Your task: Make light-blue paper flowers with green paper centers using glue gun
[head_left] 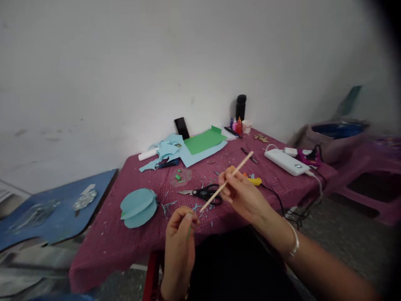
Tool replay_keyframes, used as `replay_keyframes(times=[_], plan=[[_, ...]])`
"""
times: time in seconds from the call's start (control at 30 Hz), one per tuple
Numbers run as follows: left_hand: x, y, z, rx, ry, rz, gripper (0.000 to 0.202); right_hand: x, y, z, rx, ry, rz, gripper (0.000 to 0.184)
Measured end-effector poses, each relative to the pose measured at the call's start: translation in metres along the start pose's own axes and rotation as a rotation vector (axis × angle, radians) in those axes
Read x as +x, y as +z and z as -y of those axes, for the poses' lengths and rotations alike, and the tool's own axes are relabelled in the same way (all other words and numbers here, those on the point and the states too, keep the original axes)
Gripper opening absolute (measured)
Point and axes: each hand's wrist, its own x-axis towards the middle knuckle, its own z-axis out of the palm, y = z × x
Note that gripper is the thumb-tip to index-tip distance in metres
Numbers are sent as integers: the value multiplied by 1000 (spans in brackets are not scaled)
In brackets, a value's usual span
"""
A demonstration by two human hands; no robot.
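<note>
My right hand (239,190) pinches a thin pale wooden stick (246,160), which slants down to the left. The stick's lower end is close to my left hand (181,228). My left hand is closed, thumb against the fingers; a sliver of green shows at it, too small to name. Beneath the stick lie black-handled scissors (200,192) with their blades pointing left. A light blue round paper piece (139,207), folded in layers, rests left of my left hand. The yellow tip of a glue gun (255,181) shows behind my right hand.
Blue paper scraps (167,149) and a green sheet (203,141) lie at the back of the table, near a phone (181,127). Small bottles (239,125), a black flask (241,106) and a paper cup (247,126) stand behind. A white power strip (286,161) with cables is at right.
</note>
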Motion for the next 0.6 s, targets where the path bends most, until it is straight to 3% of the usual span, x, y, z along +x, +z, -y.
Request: replay_keyframes(times=[0.17, 0.3, 0.6], plan=[[-5, 3, -4, -113, -15, 22, 18, -24, 11, -19, 15, 29, 68, 16], [-8, 5, -7, -244, -75, -45, 24, -35, 7, -34, -14, 29, 135, 9], [-8, 4, -10, -278, -67, -65, 23, -44, -8, -40, -53, 1, 84, 4]])
